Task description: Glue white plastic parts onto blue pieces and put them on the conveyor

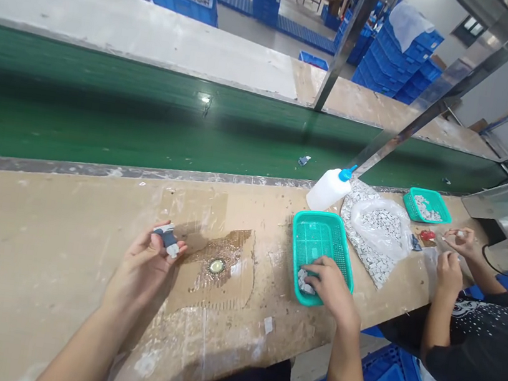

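Pinching a blue-grey plastic part point(168, 239), left hand point(146, 257) half-closed; right hand point(328, 283) curled inside green mesh basket point(319, 225), near edge, hold unclear.

Bright indoor light, glare on green belt point(160, 117), soft shadows, edges stretched

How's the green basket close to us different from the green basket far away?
The near basket has the right hand reaching in; the far basket has no hand inside. The near basket's visible pieces sit at one end, while the far basket's pieces spread across it. The near basket looks bigger in the picture than the far basket. Both are green.
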The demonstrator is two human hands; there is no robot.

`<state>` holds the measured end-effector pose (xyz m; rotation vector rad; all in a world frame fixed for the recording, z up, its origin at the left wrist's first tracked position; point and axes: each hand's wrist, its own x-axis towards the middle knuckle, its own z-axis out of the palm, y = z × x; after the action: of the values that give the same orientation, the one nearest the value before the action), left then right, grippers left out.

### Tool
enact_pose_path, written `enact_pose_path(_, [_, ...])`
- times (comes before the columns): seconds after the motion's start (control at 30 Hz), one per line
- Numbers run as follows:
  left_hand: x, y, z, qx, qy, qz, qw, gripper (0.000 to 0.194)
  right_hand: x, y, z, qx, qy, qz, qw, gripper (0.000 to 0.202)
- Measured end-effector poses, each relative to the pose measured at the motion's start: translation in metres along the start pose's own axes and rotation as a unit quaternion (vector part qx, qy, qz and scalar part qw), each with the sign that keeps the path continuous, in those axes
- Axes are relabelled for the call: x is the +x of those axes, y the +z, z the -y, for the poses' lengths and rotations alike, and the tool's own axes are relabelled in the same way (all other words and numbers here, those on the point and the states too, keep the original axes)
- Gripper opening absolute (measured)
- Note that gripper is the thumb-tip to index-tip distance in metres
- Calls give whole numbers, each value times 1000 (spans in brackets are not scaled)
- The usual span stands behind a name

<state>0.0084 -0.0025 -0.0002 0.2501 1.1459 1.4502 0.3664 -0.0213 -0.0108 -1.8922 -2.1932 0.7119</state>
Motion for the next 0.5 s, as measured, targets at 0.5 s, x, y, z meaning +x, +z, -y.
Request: enact_pose_path(0.5, [106, 32, -37, 344, 181, -87, 917, 39, -3, -8, 15, 207, 38, 8, 978, 13])
